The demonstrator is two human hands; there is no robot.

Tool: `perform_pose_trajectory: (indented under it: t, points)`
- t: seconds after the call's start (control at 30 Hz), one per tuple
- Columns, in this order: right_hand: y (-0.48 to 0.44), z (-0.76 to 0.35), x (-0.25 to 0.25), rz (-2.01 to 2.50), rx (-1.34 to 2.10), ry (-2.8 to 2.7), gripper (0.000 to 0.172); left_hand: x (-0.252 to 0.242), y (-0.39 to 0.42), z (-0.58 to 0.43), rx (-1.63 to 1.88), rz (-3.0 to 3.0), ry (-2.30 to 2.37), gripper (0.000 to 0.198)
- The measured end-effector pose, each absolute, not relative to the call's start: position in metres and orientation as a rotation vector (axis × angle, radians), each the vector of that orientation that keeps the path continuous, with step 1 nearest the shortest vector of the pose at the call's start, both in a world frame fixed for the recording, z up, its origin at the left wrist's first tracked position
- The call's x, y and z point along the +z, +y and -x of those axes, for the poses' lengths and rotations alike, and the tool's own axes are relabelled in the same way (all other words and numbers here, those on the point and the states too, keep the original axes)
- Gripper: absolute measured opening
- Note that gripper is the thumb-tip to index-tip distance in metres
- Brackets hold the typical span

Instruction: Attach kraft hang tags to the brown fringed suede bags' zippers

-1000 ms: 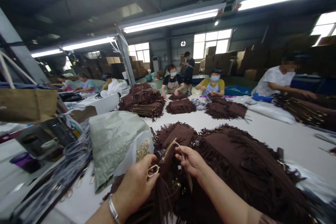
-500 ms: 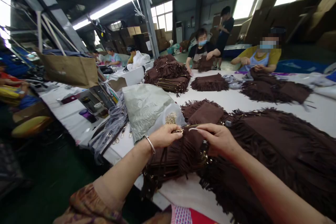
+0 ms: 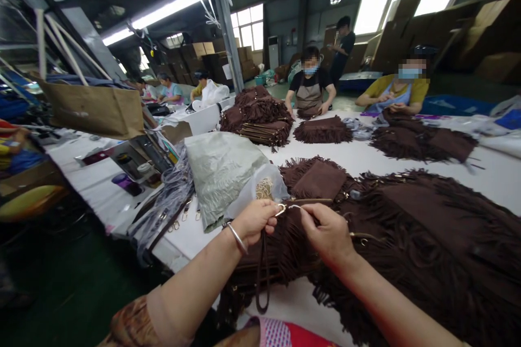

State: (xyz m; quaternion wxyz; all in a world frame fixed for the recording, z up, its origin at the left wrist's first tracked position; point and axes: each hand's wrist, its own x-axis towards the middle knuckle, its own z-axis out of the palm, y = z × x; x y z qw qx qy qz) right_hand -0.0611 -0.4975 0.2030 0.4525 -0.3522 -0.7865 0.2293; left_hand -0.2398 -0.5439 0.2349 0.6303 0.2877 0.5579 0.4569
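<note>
"Hanging newly clear, what is held?"
"Strap loop (image 3: 259, 287) and gold clasp (image 3: 281, 209), by the left hand (image 3: 257, 220), over the table's (image 3: 287, 298) near edge; clasp is exposed to the hook (image 3: 294, 206) pinched by the right hand (image 3: 329, 232)."

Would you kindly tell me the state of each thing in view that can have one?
Left hand: closed on the gold ring.
Dark strap: hanging in a loop below the left hand.
Right hand: pinching the thin pale piece.
Thin pale piece: held, tip toward the gold ring; contact unclear.
Small translucent bag: open, gold pieces showing.
Fringed brown pieces: piled on the table.
Ceiling lamps: lit.
</note>
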Motion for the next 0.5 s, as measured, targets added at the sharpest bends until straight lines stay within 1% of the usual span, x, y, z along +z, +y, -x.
perform_pose_trajectory:
  t: [0.13, 0.33, 0.5]
  points:
    - [-0.499, 0.066, 0.196, 0.827, 0.424, -2.004, 0.018, 0.233, -0.541, 0.244, 1.06, -0.538, 1.136, 0.031]
    - [-0.501, 0.072, 0.192, 0.786, 0.233, -2.135, 0.021, 0.232, -0.539, 0.251, 1.046, -0.383, 1.065, 0.017]
    - [-0.496, 0.074, 0.187, 0.669, 0.233, -2.218, 0.021, 0.231, -0.539, 0.255, 1.024, -0.341, 1.047, 0.013]
